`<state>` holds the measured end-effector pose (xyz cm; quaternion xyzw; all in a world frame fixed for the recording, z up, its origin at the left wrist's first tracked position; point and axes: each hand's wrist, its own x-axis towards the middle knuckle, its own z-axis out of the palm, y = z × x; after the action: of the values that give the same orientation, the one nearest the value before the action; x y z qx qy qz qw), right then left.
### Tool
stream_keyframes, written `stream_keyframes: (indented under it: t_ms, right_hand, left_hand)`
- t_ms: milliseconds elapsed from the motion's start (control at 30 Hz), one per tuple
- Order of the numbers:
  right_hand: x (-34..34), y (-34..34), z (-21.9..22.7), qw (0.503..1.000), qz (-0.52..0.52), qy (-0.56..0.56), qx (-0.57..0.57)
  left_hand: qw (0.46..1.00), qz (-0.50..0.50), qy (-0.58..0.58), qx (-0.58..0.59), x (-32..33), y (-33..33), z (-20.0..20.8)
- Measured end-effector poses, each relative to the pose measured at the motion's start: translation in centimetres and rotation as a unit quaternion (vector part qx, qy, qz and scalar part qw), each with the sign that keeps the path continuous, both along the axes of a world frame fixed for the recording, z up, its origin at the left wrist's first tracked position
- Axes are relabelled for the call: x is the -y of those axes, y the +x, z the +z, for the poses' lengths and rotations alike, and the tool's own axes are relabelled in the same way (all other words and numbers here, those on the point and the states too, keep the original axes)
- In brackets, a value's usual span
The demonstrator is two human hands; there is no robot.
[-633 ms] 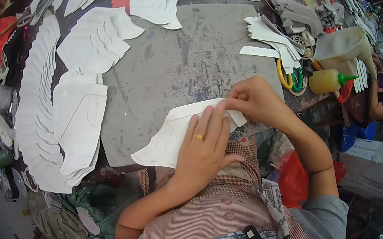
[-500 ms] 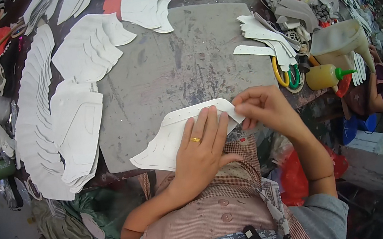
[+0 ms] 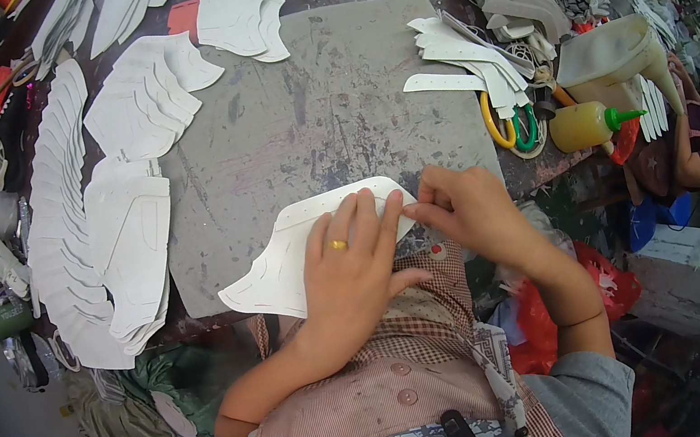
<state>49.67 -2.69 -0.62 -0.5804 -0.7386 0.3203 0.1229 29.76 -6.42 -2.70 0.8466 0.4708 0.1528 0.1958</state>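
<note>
A white shoe-upper piece point(image 3: 264, 280) lies at the near edge of the grey work board. Along its far edge runs a narrow white strip with small holes point(image 3: 325, 202). Flat over the piece rests my left hand point(image 3: 352, 259), fingers stretched out and a ring on one of them. Its fingertips press by the strip. At the right end, my right hand point(image 3: 469, 207) is closed, thumb and forefinger pinching the corner of the strip and piece. Which layers lie between those fingertips is hidden.
The grey board point(image 3: 287, 109) bears stains. Fanned white pieces point(image 3: 66, 218) and a stack point(image 3: 134, 243) line the left. Right are loose perforated strips point(image 3: 471, 57), scissors with yellow and green handles point(image 3: 496, 127), a green-tipped glue bottle point(image 3: 583, 127) and a cut-open plastic jug point(image 3: 609, 63).
The view has shifted, so most things sit slightly further left. My right hand has come closer to the left fingertips and pinches the strip's end. The left hand stays flat on the piece.
</note>
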Motion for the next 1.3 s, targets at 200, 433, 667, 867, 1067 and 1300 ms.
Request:
stream_keyframes:
  t_ms: [200, 433, 667, 867, 1067, 1300]
  right_hand:
    - [-0.7, 0.6, 3.0, 0.986, -0.018, -0.033, -0.161]
    - [-0.2, -1.8, -2.8, 0.916, -0.187, -0.048, -0.352]
    - [1.2, -4.7, 0.0, 0.922, -0.135, -0.033, -0.363]
    - [1.1, -8.9, -1.2, 0.941, -0.012, -0.053, -0.335]
    - [0.5, -10.1, -3.0, 0.932, -0.046, -0.084, -0.351]
    - [0.7, -9.8, -3.6, 0.922, -0.01, -0.039, -0.385]
  left_hand:
    - [0.983, 0.183, 0.022, 0.011, 0.1, -5.5, 1.7]
    - [0.939, 0.317, 0.104, 0.084, 3.4, -11.5, 5.3]
    - [0.863, 0.501, 0.05, -0.041, 3.1, -25.1, 0.5]
    - [0.849, 0.497, -0.112, 0.14, 2.5, -27.4, 0.2]
    - [0.754, 0.42, -0.261, 0.433, 1.2, -28.4, 0.5]
    - [0.768, 0.446, -0.135, 0.438, 4.8, -25.6, 1.2]
